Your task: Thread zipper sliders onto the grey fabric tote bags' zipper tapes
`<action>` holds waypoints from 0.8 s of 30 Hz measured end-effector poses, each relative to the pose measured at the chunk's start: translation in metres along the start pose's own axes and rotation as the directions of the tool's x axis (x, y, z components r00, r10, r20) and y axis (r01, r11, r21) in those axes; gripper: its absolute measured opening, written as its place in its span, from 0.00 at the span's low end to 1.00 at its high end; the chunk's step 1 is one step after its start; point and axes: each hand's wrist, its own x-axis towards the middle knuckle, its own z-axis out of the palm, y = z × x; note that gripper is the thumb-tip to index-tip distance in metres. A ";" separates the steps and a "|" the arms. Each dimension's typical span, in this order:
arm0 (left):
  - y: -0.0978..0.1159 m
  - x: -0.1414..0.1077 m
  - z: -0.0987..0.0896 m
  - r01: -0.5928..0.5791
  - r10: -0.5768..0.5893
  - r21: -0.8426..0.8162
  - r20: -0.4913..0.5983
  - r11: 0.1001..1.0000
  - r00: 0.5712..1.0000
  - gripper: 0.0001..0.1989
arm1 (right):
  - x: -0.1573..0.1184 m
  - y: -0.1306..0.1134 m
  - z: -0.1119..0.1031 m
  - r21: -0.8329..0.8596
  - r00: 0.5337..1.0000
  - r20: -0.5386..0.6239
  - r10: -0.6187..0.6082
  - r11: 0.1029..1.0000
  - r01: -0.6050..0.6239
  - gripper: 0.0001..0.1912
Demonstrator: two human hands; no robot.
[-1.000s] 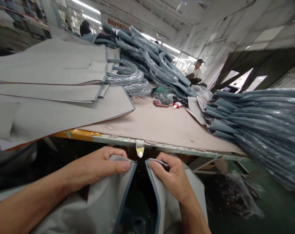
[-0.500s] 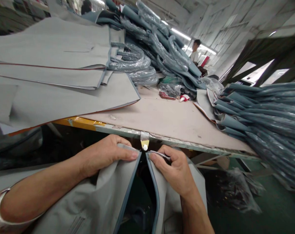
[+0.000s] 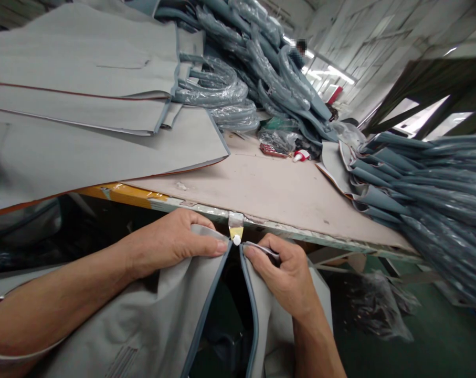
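Observation:
My left hand (image 3: 190, 241) is closed, pinching the upper corner of a grey fabric panel (image 3: 155, 315) with blue-grey edging between thumb and fingers. My right hand (image 3: 283, 268) pinches the top of another blue-edged stretch of grey fabric (image 3: 257, 304); whether both belong to one piece cannot be seen. The two edges meet closely at the top and spread apart downward, with a dark gap between. Right above the pinched corners, a small clip-like fitting (image 3: 236, 226), clear and yellow with a white knob, hangs from the table edge.
The table (image 3: 269, 184) carries stacked grey fabric panels (image 3: 84, 136) at left and plastic-wrapped blue-grey bundles (image 3: 269, 68) behind. More bundles (image 3: 438, 184) hang over the right side. A red-and-white bottle (image 3: 301, 155) lies towards the back. A clear plastic bag (image 3: 379, 304) is below. A person (image 3: 299, 52) is far off.
My left hand and its fabric corner have moved slightly right and up, closer to the fitting. My right hand has barely shifted. The camera view has tilted slightly.

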 end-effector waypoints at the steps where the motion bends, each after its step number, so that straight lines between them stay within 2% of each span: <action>1: 0.000 0.001 0.000 -0.005 0.005 0.011 0.002 1.000 1.000 0.15 | 0.000 0.000 0.000 -0.001 1.000 0.000 -0.004 1.000 0.004 0.17; 6: -0.003 0.004 0.001 -0.024 0.024 0.071 0.001 0.997 1.000 0.14 | 0.001 0.001 0.000 -0.004 1.000 -0.008 -0.007 1.000 0.007 0.17; 18: -0.002 0.002 0.004 -0.024 0.022 0.061 0.024 0.998 0.999 0.15 | 0.001 0.000 0.002 -0.028 1.000 -0.013 -0.019 0.999 0.018 0.17; 24: 0.001 0.006 0.003 -0.018 0.021 0.069 -0.039 0.997 0.999 0.16 | 0.004 -0.001 0.002 0.005 1.000 -0.011 -0.010 1.000 0.010 0.16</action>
